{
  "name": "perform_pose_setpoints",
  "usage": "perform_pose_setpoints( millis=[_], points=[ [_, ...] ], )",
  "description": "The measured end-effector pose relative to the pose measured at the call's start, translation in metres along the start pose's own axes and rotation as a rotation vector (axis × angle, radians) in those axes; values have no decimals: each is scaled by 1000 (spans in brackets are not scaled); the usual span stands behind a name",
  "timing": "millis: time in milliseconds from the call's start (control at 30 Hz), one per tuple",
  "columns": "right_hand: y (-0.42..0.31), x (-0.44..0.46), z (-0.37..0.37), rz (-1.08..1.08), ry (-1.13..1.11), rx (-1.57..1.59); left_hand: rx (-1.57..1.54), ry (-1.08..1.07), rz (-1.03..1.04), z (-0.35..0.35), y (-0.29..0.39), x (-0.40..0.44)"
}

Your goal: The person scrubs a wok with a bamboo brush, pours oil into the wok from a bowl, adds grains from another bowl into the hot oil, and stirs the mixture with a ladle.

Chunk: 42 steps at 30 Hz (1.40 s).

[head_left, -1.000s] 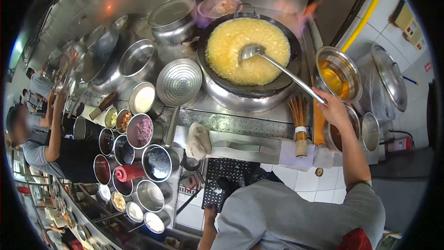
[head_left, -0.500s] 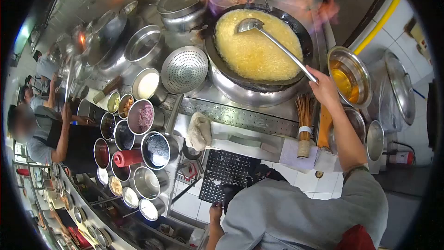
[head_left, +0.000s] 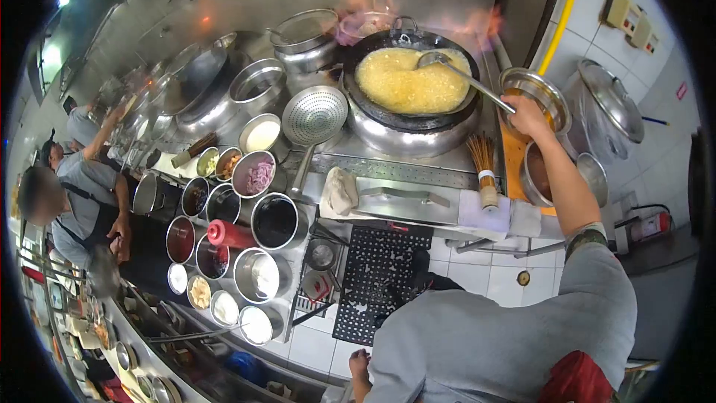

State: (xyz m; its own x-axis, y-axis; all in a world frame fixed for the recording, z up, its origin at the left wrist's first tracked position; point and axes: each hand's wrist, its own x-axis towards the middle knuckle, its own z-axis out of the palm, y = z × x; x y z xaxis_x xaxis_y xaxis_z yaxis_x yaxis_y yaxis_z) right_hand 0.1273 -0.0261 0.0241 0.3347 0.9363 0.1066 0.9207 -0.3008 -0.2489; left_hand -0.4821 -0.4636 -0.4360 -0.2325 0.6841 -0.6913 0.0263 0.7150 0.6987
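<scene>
My right hand (head_left: 526, 116) is closed round the end of a long-handled metal ladle (head_left: 477, 86). The ladle's bowl rests in bubbling yellow liquid (head_left: 406, 88) inside a large black wok (head_left: 358, 97), toward the wok's upper right. Flames rise behind the wok. Low beside my body hangs my left hand (head_left: 360, 364), over the floor and away from the counter, with its fingers curled; whether anything is in them is too small to tell. A perforated strainer (head_left: 315, 116) lies left of the wok, and a bamboo brush (head_left: 483, 168) stands at its lower right.
Metal containers of ingredients and a red bottle (head_left: 230, 234) fill the left counter. A folded cloth (head_left: 340, 192) lies on the front ledge. At right are a bowl of amber liquid (head_left: 550, 108) and a lidded pot (head_left: 611, 101). Co-workers (head_left: 78, 186) stand at far left.
The view has shifted and tilted. The ladle's bowl has moved from the left part of the wok to its upper right, with my right hand still on the handle. The nearest co-worker's arm has dropped.
</scene>
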Motion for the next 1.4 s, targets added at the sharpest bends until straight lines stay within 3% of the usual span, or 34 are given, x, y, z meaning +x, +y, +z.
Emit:
perform_pose_setpoints(
  millis=[67, 167, 300, 567, 667, 700, 800, 833, 933, 1133, 1233, 1333, 1400],
  points=[
    [-3, -16, -16, -8, 3, -8, -246, 19, -190, -16, -50, -4],
    [-7, -37, -36, -18, 22, -50, -24, 76, -276, -17, -101, -18],
    [4, -54, -51, -54, -12, 25, -206, 15, -415, -30, -107, -39],
    [-10, -105, -84, 54, -94, 47, -242, 23, -460, -24, -113, -40],
    [12, -92, -54, -227, 12, -28, -145, -3, -364, -16, -98, -24],
    [18, -82, -42, -224, -11, -30, -136, 22, -363, -14, -89, -19],
    [8, -56, -7, -85, -65, 50, -246, -83, -220, -10, -77, 9],
    [-4, -55, -8, -68, -67, 55, -189, -32, -282, -8, -61, 11],
    [-31, -49, -7, -21, -71, 88, -88, -15, -67, -5, -36, 34],
    [-1, -17, 25, -88, 81, 329, -60, 8, -86, -19, 13, 56],
    [-8, -32, -10, 283, -360, 940, -58, 59, -162, -15, 38, 60],
    [15, -22, 28, 238, -341, 1010, -2, -4, -172, -7, 51, 72],
    [8, -34, 47, 129, -108, 798, 106, -61, -178, 6, 64, 90]
  ],
)
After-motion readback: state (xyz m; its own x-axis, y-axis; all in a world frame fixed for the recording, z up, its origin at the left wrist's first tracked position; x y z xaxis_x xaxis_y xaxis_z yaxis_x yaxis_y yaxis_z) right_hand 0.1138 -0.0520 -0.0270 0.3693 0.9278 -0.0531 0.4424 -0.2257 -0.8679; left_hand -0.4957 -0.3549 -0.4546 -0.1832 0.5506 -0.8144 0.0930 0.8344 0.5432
